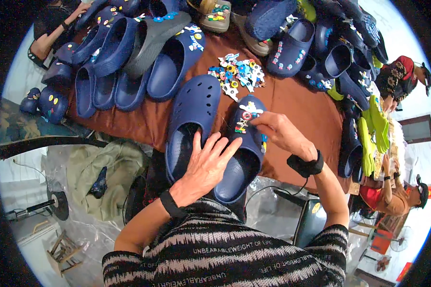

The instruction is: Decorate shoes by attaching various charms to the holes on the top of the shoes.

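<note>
Navy clog, charms on its upper, under the fingers of the right hand (281, 134).

The right fingers pinch together on a white charm (252, 115) at the upper of the decorated clog (249, 146); the left hand (203, 167) spreads loosely over the neighbouring bare clog (191, 103), its fingers apart and closed on nothing. Both clogs lie side by side at the near edge of the counter, on brown cloth (292, 119). One upper carries several charms; the other's holes are all unfilled, so this pair looks about half done. Loose charms (246, 74) lie heaped just beyond. Farther out, many navy clogs (292, 48) already wear charms. Pale lettering runs across the person's striped shirt (215, 258); no label is legible on the footwear.
</note>
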A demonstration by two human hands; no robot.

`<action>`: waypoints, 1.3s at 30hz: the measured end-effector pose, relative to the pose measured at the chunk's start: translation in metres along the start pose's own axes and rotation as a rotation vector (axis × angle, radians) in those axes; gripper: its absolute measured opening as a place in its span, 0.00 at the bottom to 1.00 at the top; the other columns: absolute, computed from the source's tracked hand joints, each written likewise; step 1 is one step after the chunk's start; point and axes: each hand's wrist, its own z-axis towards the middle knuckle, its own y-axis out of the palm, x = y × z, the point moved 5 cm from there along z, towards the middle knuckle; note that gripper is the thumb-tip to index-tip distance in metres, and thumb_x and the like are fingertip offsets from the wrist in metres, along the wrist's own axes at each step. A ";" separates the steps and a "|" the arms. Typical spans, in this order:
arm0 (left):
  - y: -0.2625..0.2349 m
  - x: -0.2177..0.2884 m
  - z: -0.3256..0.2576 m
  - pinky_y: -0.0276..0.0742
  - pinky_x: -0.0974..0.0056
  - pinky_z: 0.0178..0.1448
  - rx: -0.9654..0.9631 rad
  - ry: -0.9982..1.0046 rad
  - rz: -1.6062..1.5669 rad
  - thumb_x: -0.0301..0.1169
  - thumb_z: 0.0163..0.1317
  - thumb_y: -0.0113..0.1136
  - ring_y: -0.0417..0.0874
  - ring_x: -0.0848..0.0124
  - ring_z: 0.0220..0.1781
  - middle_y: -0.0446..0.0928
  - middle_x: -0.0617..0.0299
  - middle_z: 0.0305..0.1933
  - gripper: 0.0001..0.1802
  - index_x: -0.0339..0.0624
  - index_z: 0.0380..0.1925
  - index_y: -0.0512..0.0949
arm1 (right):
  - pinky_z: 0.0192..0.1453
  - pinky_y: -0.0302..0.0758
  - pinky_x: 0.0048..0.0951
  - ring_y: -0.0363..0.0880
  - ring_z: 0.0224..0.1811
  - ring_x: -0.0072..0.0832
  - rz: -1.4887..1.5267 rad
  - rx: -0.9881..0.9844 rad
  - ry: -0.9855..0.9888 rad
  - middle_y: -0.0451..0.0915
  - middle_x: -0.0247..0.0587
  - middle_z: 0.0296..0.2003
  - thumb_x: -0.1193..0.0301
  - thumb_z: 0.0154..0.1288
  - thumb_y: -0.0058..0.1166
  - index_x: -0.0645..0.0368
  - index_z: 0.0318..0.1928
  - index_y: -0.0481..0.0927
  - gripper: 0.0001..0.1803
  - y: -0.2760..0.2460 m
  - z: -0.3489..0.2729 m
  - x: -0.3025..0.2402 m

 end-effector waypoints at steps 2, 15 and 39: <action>-0.002 -0.002 -0.003 0.56 0.35 0.71 0.034 -0.011 -0.031 0.26 0.59 0.62 0.71 0.56 0.65 0.75 0.55 0.56 0.31 0.44 0.66 0.71 | 0.51 0.79 0.45 0.83 0.47 0.52 0.044 0.088 0.204 0.85 0.54 0.44 0.76 0.65 0.55 0.63 0.46 0.84 0.11 -0.008 -0.008 0.010; -0.061 -0.016 -0.006 0.66 0.46 0.69 0.318 -0.062 0.018 0.23 0.59 0.62 0.71 0.50 0.67 0.73 0.52 0.62 0.20 0.39 0.53 0.80 | 0.55 0.78 0.44 0.79 0.51 0.49 -0.099 0.045 -0.096 0.79 0.49 0.45 0.63 0.67 0.60 0.61 0.52 0.81 0.18 0.015 0.005 -0.040; -0.023 -0.031 0.019 0.47 0.29 0.77 -0.161 0.306 0.140 0.27 0.49 0.66 0.69 0.53 0.68 0.75 0.58 0.47 0.12 0.49 0.36 0.83 | 0.57 0.74 0.45 0.76 0.54 0.42 -0.460 0.088 -0.005 0.76 0.42 0.50 0.67 0.52 0.69 0.55 0.54 0.80 0.26 0.040 -0.005 -0.050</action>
